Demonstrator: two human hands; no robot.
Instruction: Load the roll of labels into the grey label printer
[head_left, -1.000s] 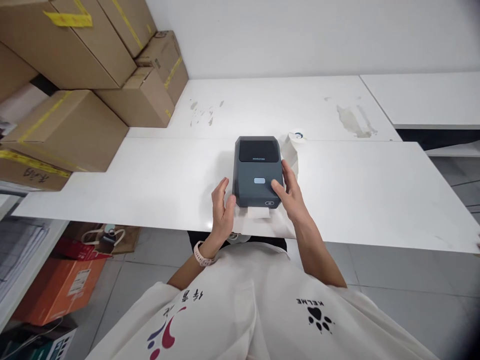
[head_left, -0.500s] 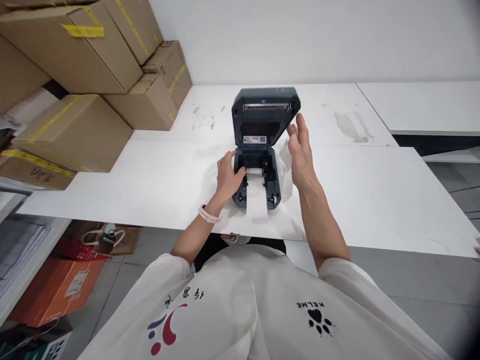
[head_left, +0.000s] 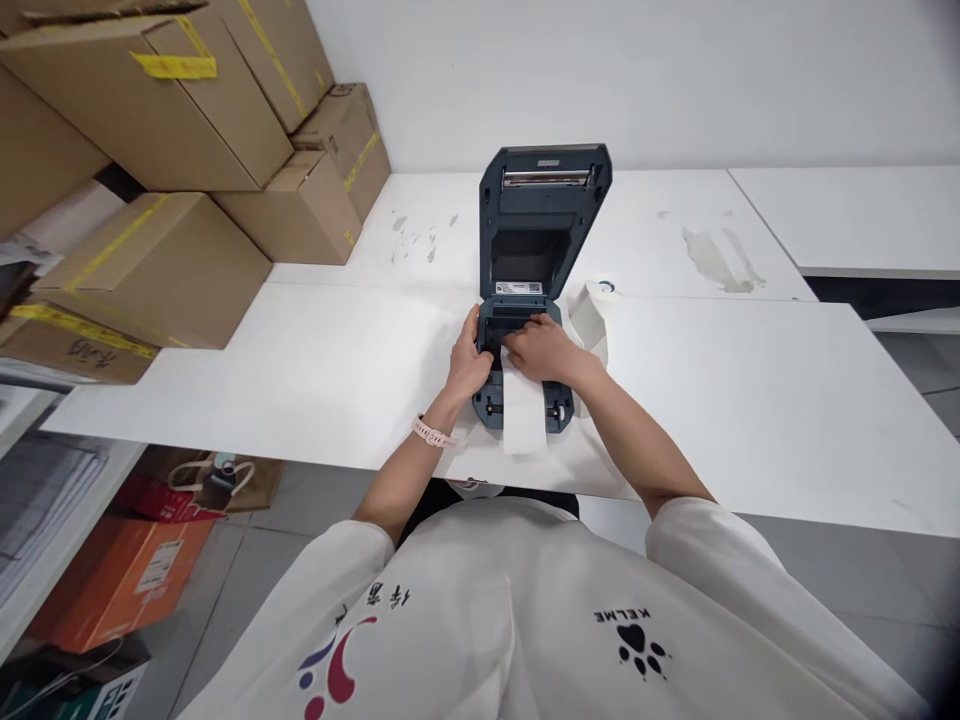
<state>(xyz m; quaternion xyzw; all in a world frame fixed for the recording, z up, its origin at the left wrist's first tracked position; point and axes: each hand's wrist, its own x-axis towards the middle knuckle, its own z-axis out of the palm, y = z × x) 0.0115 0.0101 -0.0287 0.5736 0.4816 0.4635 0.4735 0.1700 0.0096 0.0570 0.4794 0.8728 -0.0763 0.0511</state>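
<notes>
- The printer [head_left: 486,408], dark blue-grey, sits on the white surface [head_left: 720,400], close to its front edge and well in from both the left and right ends.
- Its lid [head_left: 529,222] stands raised at the back, leaning toward the far edge, with the inside facing the person and a printed label near the hinge.
- A white paper strip [head_left: 525,420] runs from the printer's inner bay out over its front, ending short of the surface's front edge.
- The left hand [head_left: 468,362] holds the printer's left wall, fingers along the outside and thumb over the rim, partly spread around it.
- The right hand [head_left: 541,348] reaches into the bay from the right, fingers bent over the upper part of the strip; whether they pinch it, I cannot tell, as the fingertips are partly hidden.
- A pale wristband [head_left: 433,432] circles the left wrist.
- Crumpled white material [head_left: 590,325] lies just beside the printer's right side.
- Cardboard boxes [head_left: 161,270] with yellow tape are stacked toward the surface's far left corner.
</notes>
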